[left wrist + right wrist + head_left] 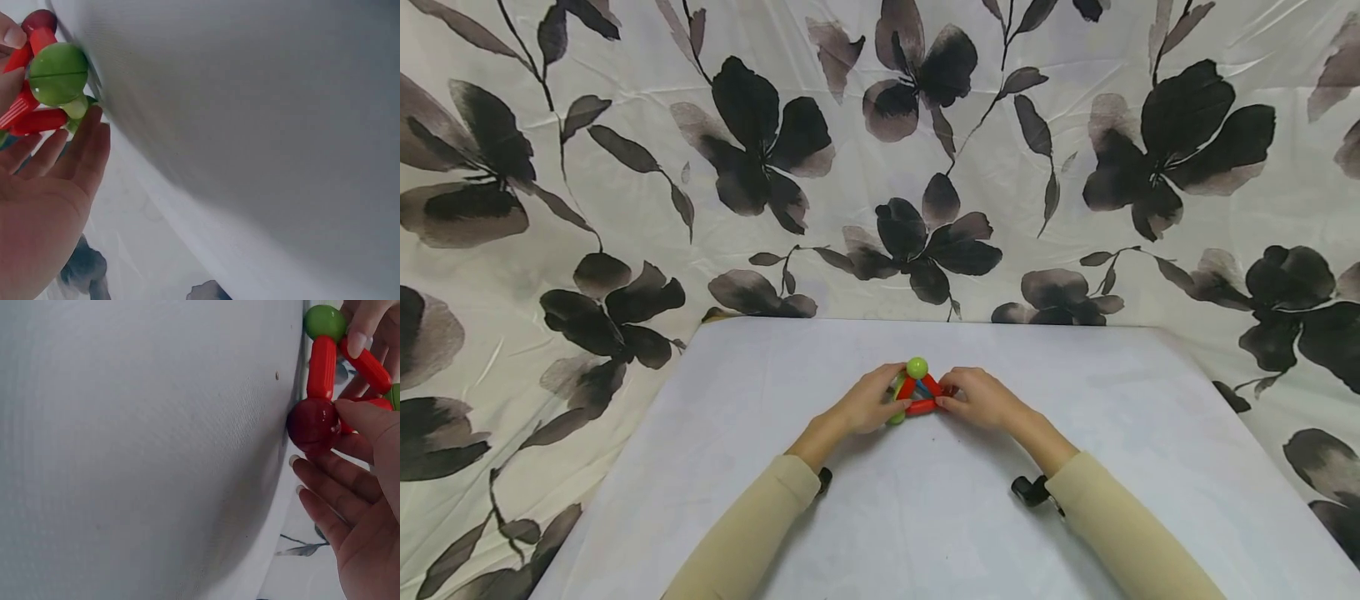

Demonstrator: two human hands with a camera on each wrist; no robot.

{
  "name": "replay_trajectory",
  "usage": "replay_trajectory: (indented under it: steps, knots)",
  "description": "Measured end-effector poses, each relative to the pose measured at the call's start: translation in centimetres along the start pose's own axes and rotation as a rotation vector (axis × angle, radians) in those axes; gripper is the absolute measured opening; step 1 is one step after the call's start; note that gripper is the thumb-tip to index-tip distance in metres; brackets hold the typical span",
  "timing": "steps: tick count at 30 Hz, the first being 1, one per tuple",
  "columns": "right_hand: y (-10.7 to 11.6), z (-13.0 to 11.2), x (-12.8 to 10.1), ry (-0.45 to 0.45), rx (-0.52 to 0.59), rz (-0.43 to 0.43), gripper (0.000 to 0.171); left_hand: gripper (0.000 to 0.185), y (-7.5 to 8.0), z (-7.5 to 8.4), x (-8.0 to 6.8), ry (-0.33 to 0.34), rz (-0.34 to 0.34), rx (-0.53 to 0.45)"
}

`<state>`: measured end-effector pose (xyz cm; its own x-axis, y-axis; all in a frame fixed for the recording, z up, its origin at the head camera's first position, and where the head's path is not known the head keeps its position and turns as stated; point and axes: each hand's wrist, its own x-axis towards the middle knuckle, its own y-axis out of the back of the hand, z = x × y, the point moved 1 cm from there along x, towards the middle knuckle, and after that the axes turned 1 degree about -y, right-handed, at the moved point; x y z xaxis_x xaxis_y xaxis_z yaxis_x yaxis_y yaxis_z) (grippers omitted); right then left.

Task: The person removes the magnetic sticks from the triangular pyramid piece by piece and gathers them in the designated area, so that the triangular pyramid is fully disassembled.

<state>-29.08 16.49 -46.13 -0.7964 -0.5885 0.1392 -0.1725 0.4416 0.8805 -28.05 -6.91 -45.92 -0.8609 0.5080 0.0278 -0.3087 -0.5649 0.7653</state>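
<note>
A small frame of ball-and-rod building pieces stands on the white table between the two hands. Red rods (921, 407) form a triangle, with a lime green ball (917, 367) at its top corner and a glimpse of blue behind. My left hand (872, 402) grips its left side, where green parts show past the fingers. From the right, my right hand (981, 398) pinches a dark red ball (314, 425) at the corner, thumb on one side and fingers on the other. A red rod (321, 369) joins that ball to a green ball (325, 323). Fingers hide part of the frame.
The white tabletop (925, 517) stretches around the hands. Behind it and along both sides hangs a pale cloth (1037, 50) with dark flowers. A small black camera (1030, 491) sits at the right wrist, by the beige sleeve (1120, 517).
</note>
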Motion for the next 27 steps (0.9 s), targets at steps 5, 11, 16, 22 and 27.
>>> replay_trajectory:
  steps: [5,11,16,22,27]
  knots:
    - [0.1,-0.2,-0.2,0.002,-0.011,0.001,0.011,0.061,0.1,-0.2,0.0,-0.007,-0.003,-0.027]
    - [0.0,-0.7,0.0,0.026,-0.011,0.047,0.013,0.055,0.2,-0.4,0.2,-0.038,0.032,-0.033]
    - [-0.2,-1.2,0.4,0.058,0.021,0.103,0.014,0.045,0.7,0.3,0.6,-0.093,0.086,-0.056]
    - [-0.3,-1.8,0.9,0.058,0.052,0.157,0.01,0.036,1.1,1.4,1.3,-0.116,0.109,-0.045]
    - [-0.3,-2.0,1.1,0.056,0.06,0.176,0.008,0.032,1.3,1.8,1.7,-0.14,0.122,-0.02]
